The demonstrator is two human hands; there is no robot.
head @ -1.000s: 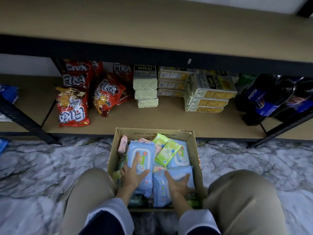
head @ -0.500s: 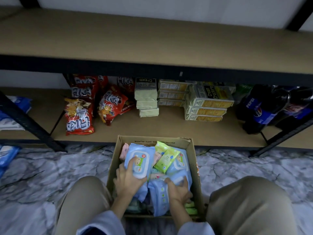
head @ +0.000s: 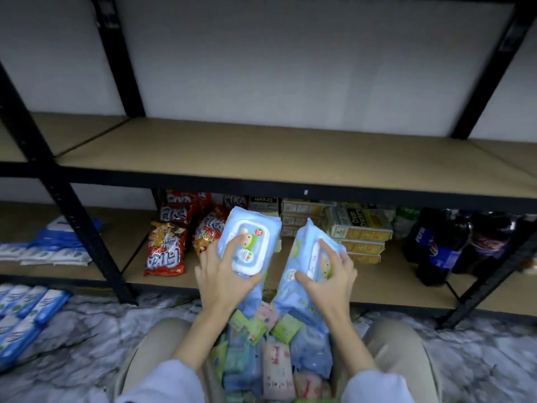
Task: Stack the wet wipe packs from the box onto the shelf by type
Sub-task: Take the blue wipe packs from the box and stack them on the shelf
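My left hand point(head: 223, 274) grips a large blue wet wipe pack point(head: 252, 228) with a white lid, held up above the box. My right hand point(head: 329, 279) grips a second large blue wet wipe pack point(head: 302, 251), tilted on its edge beside the first. Both packs hang in front of the lower shelf. Below them, between my knees, the box holds several small packs, green point(head: 286, 330), pink point(head: 276, 365) and blue point(head: 312, 349); its walls are hidden. The middle shelf board point(head: 261, 152) above is bare.
The lower shelf holds red snack bags point(head: 165, 251), cracker boxes point(head: 360, 228) and dark soda bottles point(head: 436, 245). Blue-and-white packs lie on the left shelf point(head: 55, 245) and on the marble floor point(head: 26, 315). Black uprights point(head: 75, 216) frame the bays.
Both hands have lifted one blue pack each out of the box and up in front of the lower shelf. The view has tilted up, showing the bare middle shelf.
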